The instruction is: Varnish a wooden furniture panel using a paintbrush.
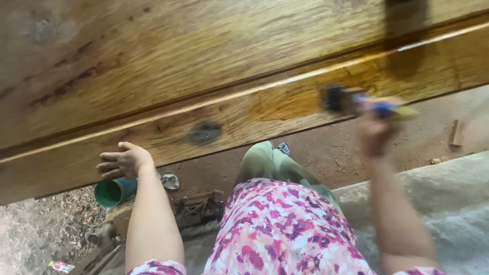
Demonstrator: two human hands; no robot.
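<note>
Paintbrush point(351, 101): the right hand point(376, 127) is gripping its handle closed-fisted, bristles lying against the glossy front edge of the wooden plank point(204, 76), toward its right end. The left hand point(124, 161) is resting half-curled on the plank's lower edge near the left end, holding nothing, well apart from the brush, just above a green cup point(113, 192).

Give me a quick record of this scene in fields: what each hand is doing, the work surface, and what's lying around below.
Left hand: left hand rests with curled fingers on the lower edge of the wooden panel, holding nothing
Right hand: right hand grips a paintbrush, bristles on the panel edge; blurred
Surface: glossy brown wood with a dark knot
Below: green cup by the left hand, dirt ground with wood chips
Clothing: floral top
</note>
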